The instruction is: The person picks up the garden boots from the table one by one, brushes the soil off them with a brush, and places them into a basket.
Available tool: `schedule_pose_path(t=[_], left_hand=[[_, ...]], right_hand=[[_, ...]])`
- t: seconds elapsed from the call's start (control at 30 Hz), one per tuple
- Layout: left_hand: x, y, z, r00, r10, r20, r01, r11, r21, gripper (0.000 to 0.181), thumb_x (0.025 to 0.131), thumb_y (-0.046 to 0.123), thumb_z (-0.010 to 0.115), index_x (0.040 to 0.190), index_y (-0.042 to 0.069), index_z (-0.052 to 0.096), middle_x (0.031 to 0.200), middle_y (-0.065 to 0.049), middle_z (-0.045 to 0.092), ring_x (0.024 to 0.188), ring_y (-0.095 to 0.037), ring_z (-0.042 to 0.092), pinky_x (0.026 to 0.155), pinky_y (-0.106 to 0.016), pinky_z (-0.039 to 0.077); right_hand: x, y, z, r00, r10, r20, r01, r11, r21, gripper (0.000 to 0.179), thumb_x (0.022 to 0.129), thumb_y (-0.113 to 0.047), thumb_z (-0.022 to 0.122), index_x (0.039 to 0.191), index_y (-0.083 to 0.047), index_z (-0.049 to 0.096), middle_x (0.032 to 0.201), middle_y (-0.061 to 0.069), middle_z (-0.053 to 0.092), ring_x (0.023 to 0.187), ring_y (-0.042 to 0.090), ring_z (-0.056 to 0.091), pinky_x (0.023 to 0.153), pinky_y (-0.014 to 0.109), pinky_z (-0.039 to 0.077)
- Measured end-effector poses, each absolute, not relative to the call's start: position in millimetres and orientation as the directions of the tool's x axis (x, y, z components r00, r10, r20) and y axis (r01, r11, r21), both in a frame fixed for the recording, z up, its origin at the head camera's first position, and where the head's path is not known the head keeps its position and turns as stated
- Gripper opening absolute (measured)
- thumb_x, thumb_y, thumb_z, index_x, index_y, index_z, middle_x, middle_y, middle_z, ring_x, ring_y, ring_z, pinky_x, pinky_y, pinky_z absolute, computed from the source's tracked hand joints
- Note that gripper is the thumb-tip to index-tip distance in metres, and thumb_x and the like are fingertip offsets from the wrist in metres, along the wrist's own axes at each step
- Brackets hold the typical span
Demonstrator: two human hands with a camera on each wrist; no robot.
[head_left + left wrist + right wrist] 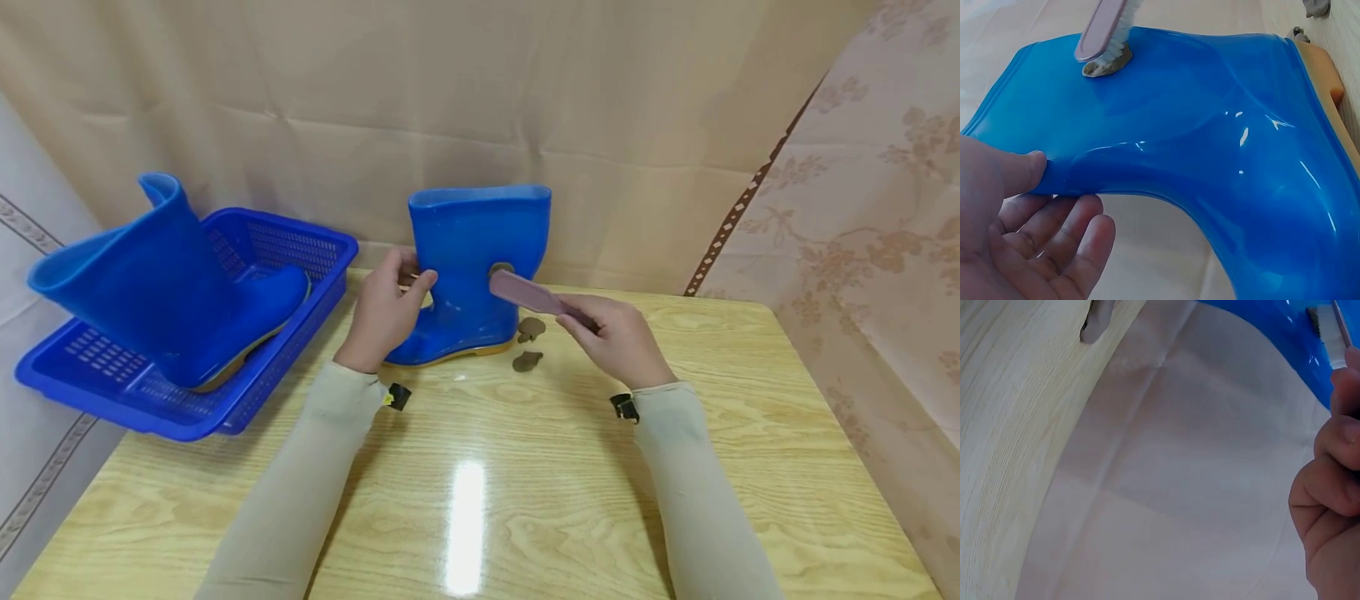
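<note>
A blue boot (472, 242) stands upright on a wood-grain table (540, 500), toe toward the person's left. The left hand (384, 312) pinches the front edge of its shaft, thumb on the near face; the right hand (622, 342) grips a brush (525, 293) by the handle, bristles against a brown lump (1094, 70) on the shaft. Brown bits (527, 361) lie near the heel. To the left, a second boot (165, 283) sits in a basket (112, 411). The standing boot looks light and unbreakable, its glossy shaft bendable and perhaps slippery, its sole stiffer; the shaft's edge seems a good hold.
</note>
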State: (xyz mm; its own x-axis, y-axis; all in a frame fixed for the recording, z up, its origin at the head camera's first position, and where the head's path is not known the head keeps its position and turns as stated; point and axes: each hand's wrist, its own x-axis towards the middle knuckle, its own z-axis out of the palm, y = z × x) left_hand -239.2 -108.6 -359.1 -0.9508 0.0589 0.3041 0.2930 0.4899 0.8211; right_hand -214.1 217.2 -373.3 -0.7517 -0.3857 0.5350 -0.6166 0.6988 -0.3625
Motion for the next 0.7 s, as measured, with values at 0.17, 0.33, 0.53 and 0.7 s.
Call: schedule_pose_path(t=[0.17, 0.33, 0.53, 0.7], left_hand=[[-236.6, -107.6, -357.3, -0.946, 0.075, 0.315, 0.309, 0.500, 0.809, 0.036, 0.107, 0.033, 0.059, 0.132, 0.008, 0.055, 0.124, -0.010, 0.065, 0.111, -0.024, 0.061, 0.096, -0.046, 0.054], [-236.7, -106.1, -357.1, -0.947, 0.084, 0.310, 0.310, 0.497, 0.811, 0.036, 0.106, 0.034, 0.060, 0.131, 0.008, 0.055, 0.124, -0.010, 0.064, 0.110, -0.025, 0.061, 0.096, -0.045, 0.055], [-239.4, -106.3, -359.5, -0.949, 0.084, 0.305, 0.306, 0.485, 0.819, 0.037, 0.106, 0.036, 0.060, 0.131, 0.009, 0.056, 0.122, -0.009, 0.065, 0.109, -0.024, 0.061, 0.095, -0.045, 0.055], [-239.8, -107.4, -356.9, -0.953, 0.076, 0.294, 0.292, 0.489, 0.822, 0.037, 0.106, 0.036, 0.060, 0.132, 0.009, 0.056, 0.123, -0.008, 0.065, 0.110, -0.024, 0.061, 0.096, -0.045, 0.054]], right_hand=[[-213.4, 207.7, -372.7, -0.742, -0.379, 0.553, -0.628, 0.680, -0.377, 0.029, 0.100, -0.016, 0.070, 0.128, -0.008, 0.073, 0.103, 0.007, 0.078, 0.066, 0.012, 0.059, 0.058, 0.030, 0.046], [-212.9, 200.5, -372.5, -0.739, -0.365, 0.566, -0.622, 0.692, -0.367, 0.032, 0.100, -0.016, 0.071, 0.130, -0.007, 0.072, 0.104, 0.009, 0.078, 0.072, 0.016, 0.065, 0.064, 0.035, 0.051], [-211.4, 206.0, -375.1, -0.764, -0.343, 0.546, -0.590, 0.713, -0.379, 0.030, 0.101, -0.017, 0.070, 0.129, -0.009, 0.073, 0.111, 0.010, 0.077, 0.077, 0.018, 0.067, 0.067, 0.038, 0.052], [-209.9, 210.2, -377.5, -0.763, -0.347, 0.546, -0.592, 0.715, -0.373, 0.030, 0.100, -0.017, 0.071, 0.128, -0.008, 0.073, 0.113, 0.011, 0.077, 0.077, 0.018, 0.067, 0.068, 0.038, 0.052]])
